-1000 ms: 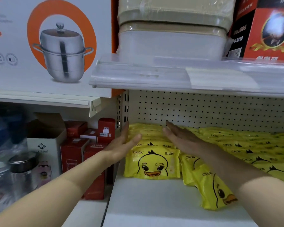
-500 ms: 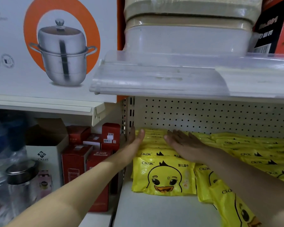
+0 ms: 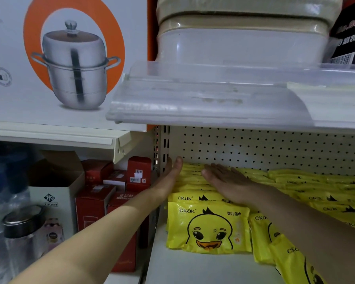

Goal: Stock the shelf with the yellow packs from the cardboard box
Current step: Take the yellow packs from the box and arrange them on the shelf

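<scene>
A person stands at a shop shelf (image 3: 193,269) w/ a white base & a pegboard back (image 3: 275,148), both bare arms stretched in. Yellow packs (image 3: 208,228), each printed w/ a cartoon duck face, lie on it in overlapping rows running front to back. One row sits at the shelf's left end & more rows fill the right. The left hand (image 3: 168,177) is held flat & straight, its edge against the left side of that end row, just beside the slotted upright (image 3: 162,144). The right hand (image 3: 225,183) lies flat, palm down, on top of the same row toward the back. Neither hand holds anything. Step in hand, prob.: squaring & pressing down packs that are on the shelf, not placing a new one. The front strip of the shelf is bare & a few packs at front right slump at an angle, so stocking looks well along but unfinished. The task's cardboard box can't be identified. An open carton (image 3: 55,193) stands in the next bay to the left, beside red boxes (image 3: 90,210), but I can't say it's the one. Next move likely calls for drawing both hands out w/o dragging the top packs, which look slick, forward. After that, fetching more packs for the bare front & straightening the slumped ones.
</scene>
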Available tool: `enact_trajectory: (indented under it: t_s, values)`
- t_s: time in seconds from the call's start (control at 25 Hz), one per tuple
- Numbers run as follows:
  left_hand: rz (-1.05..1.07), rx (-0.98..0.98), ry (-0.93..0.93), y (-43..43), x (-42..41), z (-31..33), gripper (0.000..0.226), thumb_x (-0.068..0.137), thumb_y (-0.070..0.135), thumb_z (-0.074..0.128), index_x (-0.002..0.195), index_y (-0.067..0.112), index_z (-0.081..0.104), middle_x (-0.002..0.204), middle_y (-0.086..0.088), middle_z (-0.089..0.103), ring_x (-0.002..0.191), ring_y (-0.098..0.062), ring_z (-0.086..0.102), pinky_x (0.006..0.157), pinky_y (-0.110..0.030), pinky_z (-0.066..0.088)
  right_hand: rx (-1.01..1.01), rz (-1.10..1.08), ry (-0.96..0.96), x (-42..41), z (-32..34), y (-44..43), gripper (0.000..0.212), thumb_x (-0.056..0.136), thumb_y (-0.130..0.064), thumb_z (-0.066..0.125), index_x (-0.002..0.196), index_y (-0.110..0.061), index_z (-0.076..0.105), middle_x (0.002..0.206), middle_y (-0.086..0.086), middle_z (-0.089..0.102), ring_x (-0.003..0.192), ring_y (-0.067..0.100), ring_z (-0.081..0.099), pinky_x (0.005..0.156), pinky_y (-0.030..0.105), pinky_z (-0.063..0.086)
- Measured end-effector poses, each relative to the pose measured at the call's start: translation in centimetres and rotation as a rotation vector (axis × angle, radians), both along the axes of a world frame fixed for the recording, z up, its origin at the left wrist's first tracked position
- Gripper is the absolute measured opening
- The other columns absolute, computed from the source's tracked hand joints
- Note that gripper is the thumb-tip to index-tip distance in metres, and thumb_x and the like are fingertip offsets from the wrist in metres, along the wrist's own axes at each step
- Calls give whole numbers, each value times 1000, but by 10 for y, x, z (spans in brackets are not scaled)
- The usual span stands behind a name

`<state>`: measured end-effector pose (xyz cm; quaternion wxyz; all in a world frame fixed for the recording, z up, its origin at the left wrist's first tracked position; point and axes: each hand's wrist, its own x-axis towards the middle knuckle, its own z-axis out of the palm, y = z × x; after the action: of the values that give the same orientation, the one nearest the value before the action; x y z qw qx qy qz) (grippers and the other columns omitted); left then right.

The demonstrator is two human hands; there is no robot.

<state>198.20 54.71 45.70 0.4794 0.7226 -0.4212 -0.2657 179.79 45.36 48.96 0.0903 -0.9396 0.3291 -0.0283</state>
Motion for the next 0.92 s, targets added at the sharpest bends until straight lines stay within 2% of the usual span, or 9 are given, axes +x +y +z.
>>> enact_trajectory:
  t_s: [0.12, 0.32, 0.4, 0.48, 0.6, 0.72, 0.84, 0.92]
  values:
    - [-19, -60, 42, 17, -8, -1, 93, 71, 88, 15, 152, 45, 6, 163, 7, 7, 150, -22, 10, 118, -49, 9, -1, -5, -11, 4, 2, 1, 81, 84, -74, -6, 157, -37, -4, 165, -8, -8, 151, 8, -8, 122, 36, -5]
    - [-45, -36, 0, 3, -8, 1, 121, 42, 108, 14, 150, 53, 0, 163, 9, 4, 150, -24, 5, 118, -59, 6, 35, -7, -19, 2, 4, 5, 72, 92, -70, -2, 157, -38, -2, 166, -9, -5, 151, 11, -5, 119, 33, -5]
    - [-53, -20, -28, 4, -10, 1, 116, 48, 106, 12, 150, 52, -2, 163, 10, 2, 150, -24, 2, 118, -56, 4, 45, -16, -26, 1, 6, 7, 69, 94, -68, -2, 156, -38, -2, 165, -9, -4, 151, 12, -5, 118, 33, -4]
    - [-62, -14, -38, 7, -10, 2, 103, 62, 99, 10, 151, 49, -2, 163, 9, 0, 150, -24, 0, 117, -55, 3, 44, -18, -17, 1, 6, 9, 71, 92, -69, -3, 156, -39, -3, 165, -10, -6, 151, 11, -6, 118, 33, -4]
    - [-17, 25, -84, 8, -5, 8, 97, 69, 94, 7, 153, 45, 0, 164, 6, 0, 150, -22, 1, 120, -55, 4, 75, -20, -53, -3, 11, 18, 75, 89, -72, -4, 156, -39, -6, 165, -10, -10, 150, 10, -9, 118, 34, -4]
    - [40, 28, -41, 2, -14, 16, 86, 80, 85, 8, 154, 41, 5, 164, 4, 2, 151, -24, 3, 120, -55, 4, 158, -45, -115, -4, 15, 26, 67, 94, -66, -3, 155, -39, -4, 164, -12, -9, 150, 10, -9, 118, 35, -3]
    - [52, 16, -7, -1, -23, 18, 92, 77, 86, 10, 155, 39, 5, 164, 1, 0, 151, -23, 1, 120, -55, 3, 118, -34, -96, 3, 10, 29, 66, 94, -67, -5, 155, -41, -3, 165, -10, -7, 151, 11, -9, 119, 34, -6]
    - [73, 22, -4, 2, -26, 20, 95, 74, 89, 10, 155, 39, 6, 164, 0, 0, 151, -24, 1, 120, -55, 4, 118, -57, -132, 3, 10, 27, 67, 93, -69, -5, 154, -43, -2, 165, -12, -6, 151, 15, -7, 120, 38, -5]
